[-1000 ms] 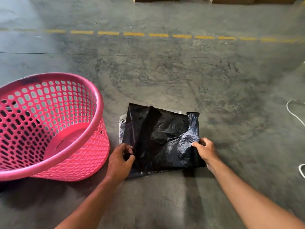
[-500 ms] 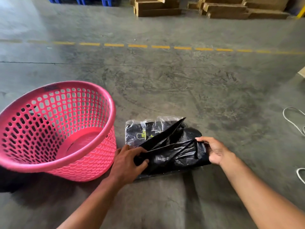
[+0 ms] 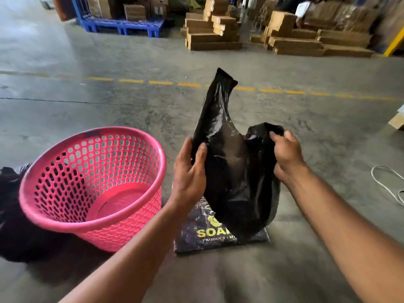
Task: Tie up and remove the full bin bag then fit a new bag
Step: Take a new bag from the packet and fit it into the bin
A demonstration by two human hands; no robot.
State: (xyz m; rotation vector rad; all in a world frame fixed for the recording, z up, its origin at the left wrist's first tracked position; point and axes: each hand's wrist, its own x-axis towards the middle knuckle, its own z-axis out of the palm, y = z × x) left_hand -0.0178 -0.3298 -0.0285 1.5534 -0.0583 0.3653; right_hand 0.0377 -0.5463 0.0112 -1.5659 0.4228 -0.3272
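A new black plastic bag (image 3: pixel 231 162) hangs in the air between my hands, one handle strap sticking straight up. My left hand (image 3: pixel 190 173) grips its left edge and my right hand (image 3: pixel 286 154) is closed on the other handle. Below it on the floor lies a clear pack of black bags (image 3: pixel 203 235) with yellow print. The pink perforated bin (image 3: pixel 91 186) stands empty to the left, tilted toward me. A dark full bag (image 3: pixel 8 193) shows at the far left behind the bin.
Bare concrete floor with a dashed yellow line (image 3: pixel 188 84) across it. Stacks of cardboard (image 3: pixel 212 29) and a blue pallet (image 3: pixel 124 26) stand far back. A white cord (image 3: pixel 387 182) lies on the floor at right.
Both hands have lifted one black bag off the pack and raised it upright; the printed pack is now uncovered on the floor. The view has tilted up.
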